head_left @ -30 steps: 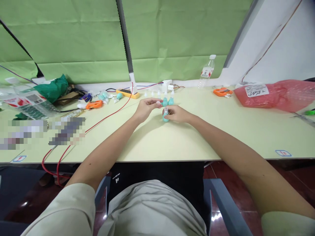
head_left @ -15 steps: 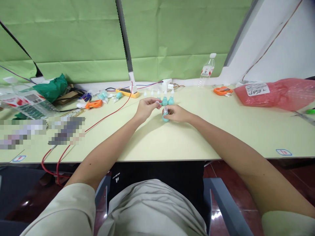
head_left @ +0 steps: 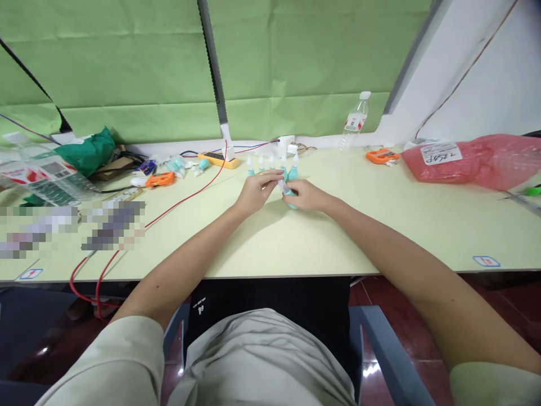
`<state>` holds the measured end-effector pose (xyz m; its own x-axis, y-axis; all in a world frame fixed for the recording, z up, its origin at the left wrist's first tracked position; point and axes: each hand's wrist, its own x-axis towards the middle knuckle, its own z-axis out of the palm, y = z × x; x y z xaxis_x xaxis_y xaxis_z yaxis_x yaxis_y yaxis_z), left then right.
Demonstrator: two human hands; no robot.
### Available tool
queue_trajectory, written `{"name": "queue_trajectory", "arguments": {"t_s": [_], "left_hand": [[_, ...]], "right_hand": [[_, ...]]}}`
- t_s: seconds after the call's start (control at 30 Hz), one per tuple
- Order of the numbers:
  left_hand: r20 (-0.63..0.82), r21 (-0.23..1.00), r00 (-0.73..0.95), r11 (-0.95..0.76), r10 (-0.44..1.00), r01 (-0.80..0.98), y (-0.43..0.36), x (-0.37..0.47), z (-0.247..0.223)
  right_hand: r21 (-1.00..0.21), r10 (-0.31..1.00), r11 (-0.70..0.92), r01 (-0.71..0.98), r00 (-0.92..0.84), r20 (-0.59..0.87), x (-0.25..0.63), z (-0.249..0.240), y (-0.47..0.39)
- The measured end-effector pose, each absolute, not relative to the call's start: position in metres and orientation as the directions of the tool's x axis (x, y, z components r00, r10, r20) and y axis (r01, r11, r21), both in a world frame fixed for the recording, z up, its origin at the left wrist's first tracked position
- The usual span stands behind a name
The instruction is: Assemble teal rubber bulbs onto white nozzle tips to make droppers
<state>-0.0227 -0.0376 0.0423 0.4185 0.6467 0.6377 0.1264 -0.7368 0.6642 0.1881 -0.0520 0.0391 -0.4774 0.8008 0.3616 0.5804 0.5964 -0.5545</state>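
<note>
My right hand (head_left: 307,195) is closed around a small teal squeeze bottle (head_left: 292,205), held tilted just above the table with its top leaning to the left. The fingers of my left hand (head_left: 258,190) are pinched together at the bottle's whitish top (head_left: 281,184). Those fingers partly cover the top, so its exact shape cannot be made out. Right behind my hands stand several like bottles with pointed white tips, among them a teal bottle (head_left: 293,172) on the right; my left hand hides the lower parts of some.
Along the back lie a yellow multimeter (head_left: 220,160) and a white plug adapter (head_left: 286,146). A clear water bottle (head_left: 354,123), an orange tool (head_left: 382,156) and a red plastic bag (head_left: 473,162) are to the right. A red cable (head_left: 186,198) crosses the table on the left.
The teal bottle has gone from upright to tilted left in my right hand. My left hand has moved right, and its fingertips now meet the bottle's top.
</note>
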Motion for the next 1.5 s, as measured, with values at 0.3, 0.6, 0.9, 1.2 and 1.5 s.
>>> {"name": "queue_trajectory", "arguments": {"t_s": [0.3, 0.6, 0.9, 1.2, 1.5], "left_hand": [[0.533, 0.820, 0.385, -0.572, 0.753, -0.014, -0.033, -0.022, 0.040], [0.351, 0.925, 0.432, -0.379, 0.831, -0.023, -0.036, -0.023, 0.043], [0.303, 0.932, 0.472, -0.360, 0.828, 0.033, -0.037, -0.020, 0.037], [0.445, 0.859, 0.531, -0.511, 0.721, -0.026, -0.045, -0.019, 0.045], [0.449, 0.878, 0.506, -0.469, 0.737, -0.097, -0.047, -0.015, 0.051]], "right_hand": [[-0.427, 0.750, 0.659, 0.619, -0.505, 0.427, 0.190, 0.042, -0.052], [-0.361, 0.816, 0.561, 0.745, -0.423, 0.394, 0.189, 0.046, -0.060], [-0.273, 0.845, 0.512, 0.815, -0.420, 0.331, 0.189, 0.044, -0.060], [-0.850, 0.820, 0.296, 0.436, -0.573, -0.008, 0.192, 0.058, -0.071], [-0.993, 0.772, 0.038, 0.109, -0.634, -0.040, 0.190, 0.048, -0.056]]}}
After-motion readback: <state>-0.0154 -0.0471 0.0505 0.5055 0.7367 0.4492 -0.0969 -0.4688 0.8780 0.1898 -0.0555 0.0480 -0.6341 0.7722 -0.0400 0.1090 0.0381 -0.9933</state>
